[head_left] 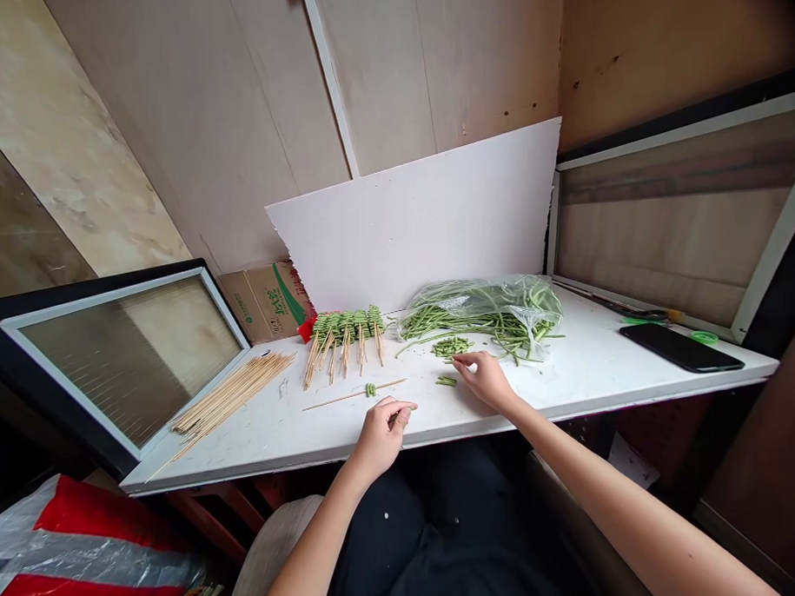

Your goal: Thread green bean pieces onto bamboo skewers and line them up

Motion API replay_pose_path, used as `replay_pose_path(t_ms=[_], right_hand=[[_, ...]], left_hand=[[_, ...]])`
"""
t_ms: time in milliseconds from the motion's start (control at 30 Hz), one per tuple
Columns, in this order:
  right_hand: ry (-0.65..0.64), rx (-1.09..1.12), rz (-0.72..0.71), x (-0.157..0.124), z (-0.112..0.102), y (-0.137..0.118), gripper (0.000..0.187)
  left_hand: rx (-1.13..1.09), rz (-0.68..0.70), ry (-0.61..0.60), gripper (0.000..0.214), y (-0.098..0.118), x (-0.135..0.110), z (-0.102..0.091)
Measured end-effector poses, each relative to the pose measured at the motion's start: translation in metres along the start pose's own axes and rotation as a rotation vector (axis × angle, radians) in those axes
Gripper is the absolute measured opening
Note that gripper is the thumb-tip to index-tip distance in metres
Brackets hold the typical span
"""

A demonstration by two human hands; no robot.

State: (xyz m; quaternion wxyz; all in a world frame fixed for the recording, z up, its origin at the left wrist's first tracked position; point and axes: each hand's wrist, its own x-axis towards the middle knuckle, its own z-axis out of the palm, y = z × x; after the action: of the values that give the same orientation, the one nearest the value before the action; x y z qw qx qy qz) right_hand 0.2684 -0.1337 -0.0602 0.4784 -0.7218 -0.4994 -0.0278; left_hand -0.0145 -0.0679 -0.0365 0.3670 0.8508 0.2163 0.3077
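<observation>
bean pieces and skewer: handling notes

the right hand (485, 377) lies on the white worktop (570, 379), fingers loosely spread and bent down. its fingertips touch the near edge of a small heap of cut bean pieces (451, 346), and nothing shows gripped in it. a few stray pieces lie just beside it.

the left hand (381, 431) sits near the front edge, fingers curled in against the thumb — whether it pinches anything cannot be told. just beyond it a skewer (354, 394) lies flat on the worktop with one bean piece (370, 389) threaded on it.

further back:
- a row of loaded skewers (346, 330)
- a bundle of bare skewers (235, 395) to the left
- a clear bag of long beans (489, 310) behind the heap
- a phone (683, 347) well apart at the right

handling, as judged:
- the pieces look light, short and firm, and apt to roll. pinch one across its sides.
- the skewer looks thin, stiff and pointed, and likely to snap if bent — hold it on the bare shaft, away from the tip.
</observation>
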Motion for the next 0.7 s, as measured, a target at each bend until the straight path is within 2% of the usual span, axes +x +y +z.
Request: replay_pose_path(t_ms=[133,233,400,533,700], right_hand=[[-0.001,-0.112,-0.018,-0.002,0.004,0.01,0.022],[-0.049,-0.225,-0.025,-0.003,0.005,0.011,0.018],[-0.075,-0.26,-0.012,-0.002,0.003,0.006,0.03],[-0.076,-0.107,-0.117,-0.005,-0.002,-0.022,0.033],[-0.416,0.274,-0.353,-0.025,-0.003,-0.078,0.04]], left_hand=[[0.003,-0.011,-0.012,0.038,-0.003,0.0,0.0],[0.013,0.009,-0.007,0.038,-0.005,0.0,0.0],[-0.088,0.041,0.066,0.034,-0.012,0.004,0.001],[-0.219,-0.015,0.114,0.037,-0.013,0.007,0.001],[-0.246,-0.021,0.159,0.034,-0.007,0.006,-0.001]])
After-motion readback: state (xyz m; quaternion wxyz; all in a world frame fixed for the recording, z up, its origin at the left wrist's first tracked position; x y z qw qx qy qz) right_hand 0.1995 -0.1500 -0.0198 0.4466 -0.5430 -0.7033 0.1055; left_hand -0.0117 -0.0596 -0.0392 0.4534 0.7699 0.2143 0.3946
